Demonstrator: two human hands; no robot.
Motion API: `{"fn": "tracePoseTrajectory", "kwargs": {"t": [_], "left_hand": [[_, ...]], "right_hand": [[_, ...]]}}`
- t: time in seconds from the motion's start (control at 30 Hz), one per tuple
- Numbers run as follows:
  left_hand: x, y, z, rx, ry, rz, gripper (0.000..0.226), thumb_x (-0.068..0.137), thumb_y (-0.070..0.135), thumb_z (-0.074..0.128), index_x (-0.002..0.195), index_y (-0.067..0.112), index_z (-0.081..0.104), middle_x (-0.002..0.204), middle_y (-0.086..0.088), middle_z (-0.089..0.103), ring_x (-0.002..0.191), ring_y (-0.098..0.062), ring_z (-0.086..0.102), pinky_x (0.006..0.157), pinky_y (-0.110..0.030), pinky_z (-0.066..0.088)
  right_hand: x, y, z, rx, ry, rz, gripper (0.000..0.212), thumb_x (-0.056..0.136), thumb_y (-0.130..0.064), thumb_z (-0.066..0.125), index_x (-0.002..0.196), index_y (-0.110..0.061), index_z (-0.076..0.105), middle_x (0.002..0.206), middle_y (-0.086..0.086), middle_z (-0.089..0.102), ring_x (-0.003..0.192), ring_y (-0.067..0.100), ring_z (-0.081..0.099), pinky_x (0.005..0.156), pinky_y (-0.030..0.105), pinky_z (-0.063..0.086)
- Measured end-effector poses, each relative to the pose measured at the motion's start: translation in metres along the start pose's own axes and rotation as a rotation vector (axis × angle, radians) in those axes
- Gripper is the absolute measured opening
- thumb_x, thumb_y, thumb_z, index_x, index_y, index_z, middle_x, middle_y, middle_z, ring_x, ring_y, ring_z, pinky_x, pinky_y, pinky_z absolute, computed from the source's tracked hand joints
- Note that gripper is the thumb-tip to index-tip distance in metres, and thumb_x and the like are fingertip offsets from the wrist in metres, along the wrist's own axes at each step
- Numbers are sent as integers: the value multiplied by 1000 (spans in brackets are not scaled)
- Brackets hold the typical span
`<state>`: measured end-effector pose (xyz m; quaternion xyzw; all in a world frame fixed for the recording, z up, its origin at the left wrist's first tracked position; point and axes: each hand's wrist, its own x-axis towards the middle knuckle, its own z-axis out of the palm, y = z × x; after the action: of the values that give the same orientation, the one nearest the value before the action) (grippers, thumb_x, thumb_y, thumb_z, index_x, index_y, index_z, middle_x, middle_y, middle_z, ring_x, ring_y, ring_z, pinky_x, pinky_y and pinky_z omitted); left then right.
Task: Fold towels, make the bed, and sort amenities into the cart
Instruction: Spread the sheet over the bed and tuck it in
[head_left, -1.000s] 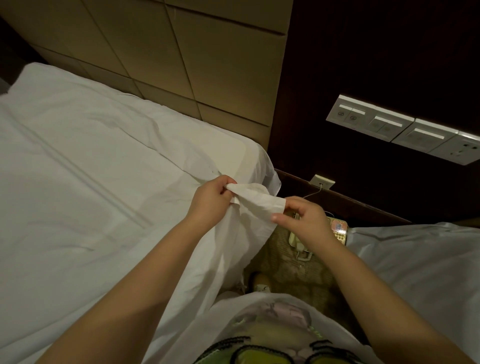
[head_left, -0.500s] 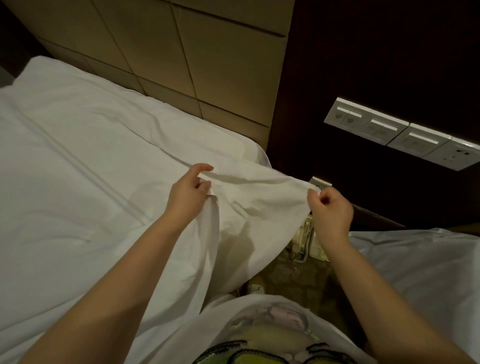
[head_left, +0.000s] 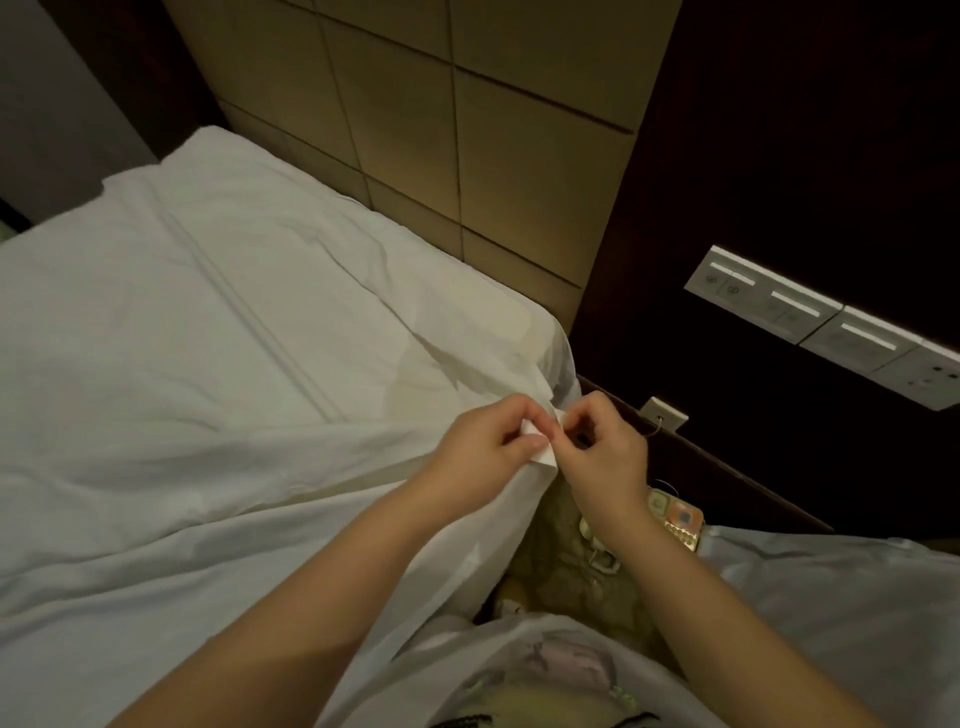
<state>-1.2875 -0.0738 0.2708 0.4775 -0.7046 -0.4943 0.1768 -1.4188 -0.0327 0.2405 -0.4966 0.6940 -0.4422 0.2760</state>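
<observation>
Head view, bedside. The left hand (head_left: 485, 449) and right hand (head_left: 605, 460) meet at the near right corner of the bed (head_left: 511, 325). Each hand pinches the white sheet (head_left: 234, 389) between thumb and curled fingers. The hands are almost touching, with a small fold of the sheet's corner (head_left: 541, 456) showing between them. The rest of the sheet lies spread and creased over the bed, to the left and far side. A padded headboard (head_left: 441, 156) stands at the far end. A switch panel (head_left: 831, 322) sits on the dark wall at right. A telephone (head_left: 678, 519), partly hidden by the right wrist, lies low beside a second white bed (head_left: 831, 597).
</observation>
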Motion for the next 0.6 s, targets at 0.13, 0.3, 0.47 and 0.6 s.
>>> {"fn": "tracePoseTrajectory", "kwargs": {"t": [0.13, 0.3, 0.47, 0.6], "left_hand": [[-21, 3, -4, -4, -118, -15, 20, 91, 17, 60, 105, 31, 53, 103, 4, 65, 95, -9, 62, 88, -30, 53], [-49, -1, -13, -46, 31, 31, 15, 91, 9, 58, 89, 23, 62, 93, -2, 69, 92, -14, 66, 90, -39, 53], [-61, 0, -10, 119, 124, 110, 10, 91, 13, 59, 92, 17, 69, 83, 2, 68, 80, -8, 64, 76, -17, 47], [-51, 2, -8, 449, 284, 349, 14, 88, 15, 62, 95, 10, 74, 86, -4, 56, 82, -16, 52, 69, -17, 36]], "right_hand": [[-16, -14, -6, 73, 4, -1, 25, 88, -17, 66, 86, -32, 46, 83, -11, 56, 75, -2, 55, 61, 5, 41], [-42, -20, -11, 73, -161, -79, 25, 89, -18, 64, 91, -37, 48, 90, -17, 57, 84, -9, 56, 67, 4, 42], [-56, -21, -8, 55, -203, -152, 20, 91, -16, 61, 102, -28, 49, 91, -21, 56, 85, -8, 56, 69, 4, 43], [-47, -20, -17, 17, -207, -191, 21, 92, -18, 59, 104, -29, 46, 91, -25, 52, 86, -9, 55, 71, 4, 46]]}}
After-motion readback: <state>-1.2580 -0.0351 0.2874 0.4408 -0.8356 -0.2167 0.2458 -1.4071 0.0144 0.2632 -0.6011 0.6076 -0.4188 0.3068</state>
